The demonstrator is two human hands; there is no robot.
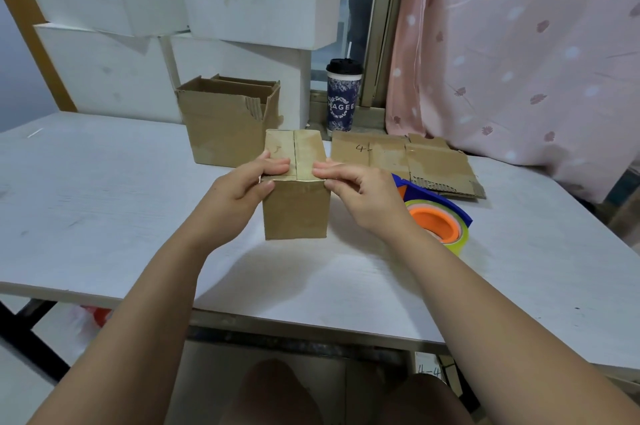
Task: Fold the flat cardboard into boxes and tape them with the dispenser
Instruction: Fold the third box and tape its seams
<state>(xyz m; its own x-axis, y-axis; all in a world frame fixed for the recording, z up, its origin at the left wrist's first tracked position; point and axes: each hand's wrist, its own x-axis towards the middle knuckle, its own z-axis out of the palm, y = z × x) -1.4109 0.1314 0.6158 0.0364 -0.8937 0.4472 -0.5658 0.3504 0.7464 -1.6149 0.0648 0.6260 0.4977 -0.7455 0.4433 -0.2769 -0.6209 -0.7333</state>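
Observation:
A small brown cardboard box [296,210] stands on the white table [104,203], its two top flaps folded shut with a seam down the middle. My left hand [242,187] grips its near left top corner, fingers on the left flap, thumb on the front face. My right hand [360,192] grips the near right top corner, fingers on the right flap. The blue tape dispenser [438,213] with an orange hub and yellowish roll lies on the table just right of my right wrist. A flat cardboard sheet [408,161] marked "4" lies behind it.
An open brown box [225,123] holding folded cardboard stands behind the small box. A lidded paper cup [343,99] sits on the window sill. White boxes [173,9] are stacked at the back left. A pink curtain [519,43] hangs at the right.

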